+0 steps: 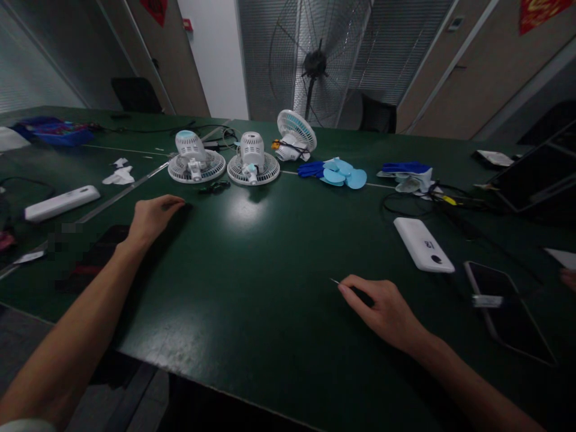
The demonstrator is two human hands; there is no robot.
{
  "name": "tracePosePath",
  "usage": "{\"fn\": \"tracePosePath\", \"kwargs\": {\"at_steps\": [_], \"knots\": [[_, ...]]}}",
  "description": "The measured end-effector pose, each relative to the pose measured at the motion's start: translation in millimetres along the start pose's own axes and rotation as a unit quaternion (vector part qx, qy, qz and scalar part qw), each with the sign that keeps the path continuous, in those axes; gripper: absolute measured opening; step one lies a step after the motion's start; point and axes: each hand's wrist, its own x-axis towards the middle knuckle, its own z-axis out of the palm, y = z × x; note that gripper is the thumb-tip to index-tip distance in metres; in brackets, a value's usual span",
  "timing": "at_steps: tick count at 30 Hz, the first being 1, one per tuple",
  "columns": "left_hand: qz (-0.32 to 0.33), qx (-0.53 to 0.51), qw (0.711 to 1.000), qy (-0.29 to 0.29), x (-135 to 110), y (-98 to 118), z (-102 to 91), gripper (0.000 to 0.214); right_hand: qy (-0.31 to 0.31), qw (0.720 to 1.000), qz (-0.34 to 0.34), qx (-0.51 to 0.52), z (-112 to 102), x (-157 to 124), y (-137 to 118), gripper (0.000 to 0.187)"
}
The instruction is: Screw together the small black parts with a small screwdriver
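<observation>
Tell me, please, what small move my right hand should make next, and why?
Perhaps bring the right hand toward the leftmost white fan: its fingertips pinch a thin, pale object, while the fan lies well away, beyond the left hand. What the object is, I cannot tell.

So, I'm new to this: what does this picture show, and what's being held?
No machine here: these are a person's bare left hand and right hand, seen by a camera worn on the head, looking forward and down. On the green table, two small fans lie face down, with a third fan tilted beside them. To their right lies a set of blue blades; nearer the right hand are a white case and a phone. The right hand pinches a thin piece, too small to name. Whether the left hand holds anything, I cannot tell.
</observation>
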Motion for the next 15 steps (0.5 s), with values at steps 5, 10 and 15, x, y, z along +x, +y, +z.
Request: {"fn": "tracePosePath", "kwargs": {"at_steps": [5,10,15], "knots": [[-0.007,-0.008,1.0,-0.007,0.1,-1.7,3.6,0.03,-0.001,1.0,0.0,0.009,-1.4,-0.3,-1.8,0.034],[-0.024,-0.046,0.999,-0.003,-1.3,2.2,3.7,0.031,-0.001,1.0,-0.006,0.014,-1.2,-0.9,-1.6,0.033],[-0.071,-0.1,0.992,-0.007,-1.7,6.2,2.5,0.037,0.003,1.0,-0.007,0.01,-0.5,0.0,-1.6,0.033]]}}
